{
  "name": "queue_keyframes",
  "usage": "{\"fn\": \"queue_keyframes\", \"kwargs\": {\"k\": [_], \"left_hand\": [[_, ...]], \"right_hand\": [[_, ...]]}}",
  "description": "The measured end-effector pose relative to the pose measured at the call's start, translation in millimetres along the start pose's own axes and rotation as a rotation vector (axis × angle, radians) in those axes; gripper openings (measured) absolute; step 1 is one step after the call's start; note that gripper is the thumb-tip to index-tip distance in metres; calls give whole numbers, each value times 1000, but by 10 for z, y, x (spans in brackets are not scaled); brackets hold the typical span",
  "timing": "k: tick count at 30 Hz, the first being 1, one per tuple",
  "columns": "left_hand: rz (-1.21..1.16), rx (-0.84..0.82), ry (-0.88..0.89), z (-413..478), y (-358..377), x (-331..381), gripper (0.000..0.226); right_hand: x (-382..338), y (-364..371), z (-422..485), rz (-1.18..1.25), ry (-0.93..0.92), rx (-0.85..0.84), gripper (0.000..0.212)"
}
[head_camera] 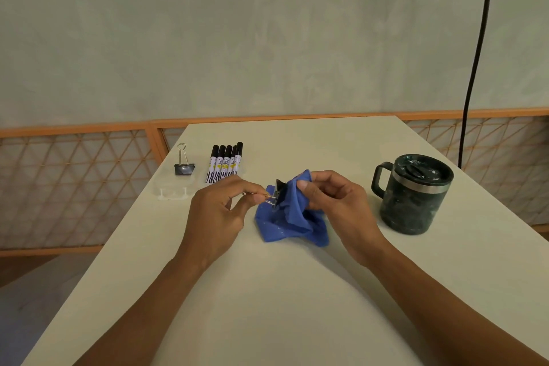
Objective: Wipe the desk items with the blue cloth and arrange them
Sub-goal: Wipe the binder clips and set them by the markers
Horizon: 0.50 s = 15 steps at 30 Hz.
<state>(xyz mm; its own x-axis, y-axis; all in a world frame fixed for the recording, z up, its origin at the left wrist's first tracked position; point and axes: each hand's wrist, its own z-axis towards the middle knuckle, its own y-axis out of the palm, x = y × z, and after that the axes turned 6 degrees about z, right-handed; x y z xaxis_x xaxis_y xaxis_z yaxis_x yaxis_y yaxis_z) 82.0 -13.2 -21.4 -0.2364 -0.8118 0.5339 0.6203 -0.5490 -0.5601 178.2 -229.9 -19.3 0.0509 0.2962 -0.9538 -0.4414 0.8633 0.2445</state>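
Note:
My left hand (221, 211) pinches the wire handles of a black binder clip (279, 189) held just above the table's middle. My right hand (332, 202) grips the blue cloth (292, 217) and presses a fold of it against the clip's black body. The cloth's lower part lies crumpled on the white table (267, 306). A second black binder clip (184, 166) lies at the back left, handle pointing away. Beside it, several black-capped white markers (224, 163) lie side by side in a row.
A dark green lidded mug (414, 193) with a handle stands at the right. A clear plastic tray (172, 192) sits at the left edge under the clip and markers. A black cable (475, 68) hangs at the back right. An orange lattice railing (74, 187) runs behind the table.

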Motion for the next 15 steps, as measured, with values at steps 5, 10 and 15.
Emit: {"fn": "queue_keyframes", "kwargs": {"k": [5,10,15], "left_hand": [[227,12,219,-6,-4,-47,21],[388,140,339,9,-55,-98,16],[613,237,545,19,-93,-96,47]], "right_hand": [[-14,65,-48,-102,40,-56,32],[-8,57,-39,-182,56,-82,21],[-38,48,-51,-86,141,-108,29]]}}
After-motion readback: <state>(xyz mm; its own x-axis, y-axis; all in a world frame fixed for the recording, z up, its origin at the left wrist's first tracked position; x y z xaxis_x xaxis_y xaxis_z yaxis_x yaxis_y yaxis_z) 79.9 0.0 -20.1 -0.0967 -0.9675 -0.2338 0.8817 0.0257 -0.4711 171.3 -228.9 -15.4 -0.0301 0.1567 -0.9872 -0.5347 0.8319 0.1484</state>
